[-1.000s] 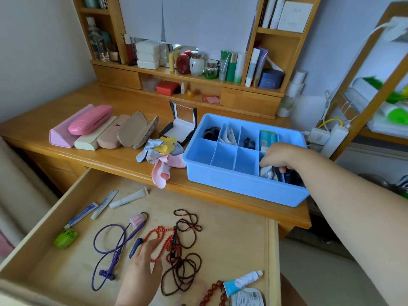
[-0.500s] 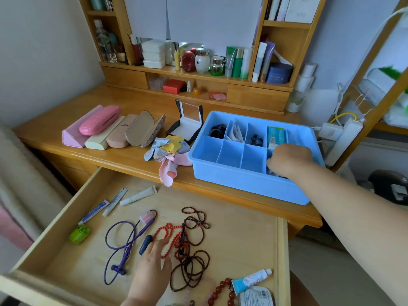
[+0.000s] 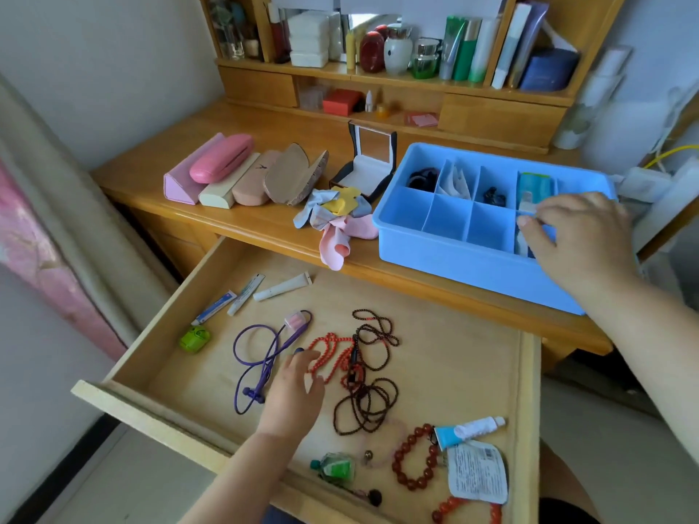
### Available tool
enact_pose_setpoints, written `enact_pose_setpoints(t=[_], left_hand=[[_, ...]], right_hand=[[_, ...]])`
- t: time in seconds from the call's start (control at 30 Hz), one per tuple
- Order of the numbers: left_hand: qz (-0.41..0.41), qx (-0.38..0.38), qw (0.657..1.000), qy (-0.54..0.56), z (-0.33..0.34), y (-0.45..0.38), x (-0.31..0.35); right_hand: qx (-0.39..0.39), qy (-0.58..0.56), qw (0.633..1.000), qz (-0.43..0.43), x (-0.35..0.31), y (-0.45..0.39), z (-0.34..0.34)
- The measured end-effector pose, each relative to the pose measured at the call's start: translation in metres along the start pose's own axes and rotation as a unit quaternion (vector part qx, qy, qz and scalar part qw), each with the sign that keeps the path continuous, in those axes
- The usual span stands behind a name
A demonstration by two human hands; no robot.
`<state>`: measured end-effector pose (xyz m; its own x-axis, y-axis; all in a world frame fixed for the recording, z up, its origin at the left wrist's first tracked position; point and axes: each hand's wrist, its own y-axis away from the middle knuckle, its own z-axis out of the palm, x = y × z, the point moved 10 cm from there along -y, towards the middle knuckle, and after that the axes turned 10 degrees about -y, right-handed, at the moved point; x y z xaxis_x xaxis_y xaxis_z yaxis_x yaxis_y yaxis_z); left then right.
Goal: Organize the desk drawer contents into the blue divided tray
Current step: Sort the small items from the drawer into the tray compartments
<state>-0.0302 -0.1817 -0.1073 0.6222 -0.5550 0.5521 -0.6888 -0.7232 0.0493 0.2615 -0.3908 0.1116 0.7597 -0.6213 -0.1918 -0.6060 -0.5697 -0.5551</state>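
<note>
A: Where is the blue divided tray point(image 3: 450, 259) sitting?
B: On the desk point(image 3: 264, 225), right side, just beyond the open drawer point(image 3: 454, 372).

A: What is the right hand point(image 3: 578, 236) doing?
B: It is hovering over the tray's near-right compartment, fingers loosely curled; whether it is gripping anything, I cannot tell.

A: And the left hand point(image 3: 293, 399)?
B: It is lying in the drawer, fingers spread and holding nothing, fingertips touching the red bead string point(image 3: 333, 353), beside the purple earphone cord point(image 3: 257, 357).
</note>
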Motion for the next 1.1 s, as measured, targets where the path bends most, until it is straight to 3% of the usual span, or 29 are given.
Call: enact_pose_setpoints(t=[0.07, 0.17, 0.3, 0.37, 0.53, 0.6, 0.67, 0.7, 0.8, 0.87, 1.0, 1.1], left_hand=[[0.015, -0.003, 1.0, 0.003, -0.005, 0.002, 0.002], [0.065, -0.051, 0.997, -0.012, 0.007, 0.015, 0.026], [0.197, -0.174, 0.964, -0.039, 0.06, 0.052, 0.096], [0.27, -0.215, 0.937, -0.059, 0.091, 0.075, 0.131], [0.404, -0.288, 0.831, -0.251, 0.168, 0.118, 0.177], [0.419, -0.265, 0.803, -0.329, 0.18, 0.118, 0.181], [0.417, -0.222, 0.814, -0.337, 0.179, 0.112, 0.187], [0.402, -0.204, 0.836, -0.312, 0.175, 0.107, 0.188], [0.298, -0.19, 0.928, -0.12, 0.144, 0.083, 0.174], [0.233, -0.175, 0.956, -0.012, 0.113, 0.068, 0.163], [0.233, -0.046, 0.967, 0.092, 0.042, 0.049, 0.178], [0.264, 0.046, 0.961, 0.073, 0.006, 0.041, 0.21]], right_hand=[[0.084, -0.07, 0.989, -0.102, -0.031, 0.03, -0.025], [0.014, -0.131, 0.976, -0.176, -0.067, 0.09, -0.009], [-0.214, -0.175, 0.956, -0.098, -0.066, 0.174, 0.063], [-0.281, -0.199, 0.939, -0.024, -0.051, 0.206, 0.086], [-0.311, -0.192, 0.93, 0.047, -0.031, 0.237, 0.097], [-0.309, -0.205, 0.927, 0.057, -0.034, 0.236, 0.092], [-0.312, -0.227, 0.918, 0.084, -0.033, 0.233, 0.088], [-0.31, -0.249, 0.911, 0.107, -0.03, 0.231, 0.085], [-0.28, -0.316, 0.887, 0.186, -0.02, 0.227, 0.076], [-0.249, -0.35, 0.872, 0.234, -0.015, 0.222, 0.07], [-0.187, -0.47, 0.792, 0.343, -0.012, 0.203, 0.069], [-0.142, -0.586, 0.71, 0.365, -0.025, 0.182, 0.066]])
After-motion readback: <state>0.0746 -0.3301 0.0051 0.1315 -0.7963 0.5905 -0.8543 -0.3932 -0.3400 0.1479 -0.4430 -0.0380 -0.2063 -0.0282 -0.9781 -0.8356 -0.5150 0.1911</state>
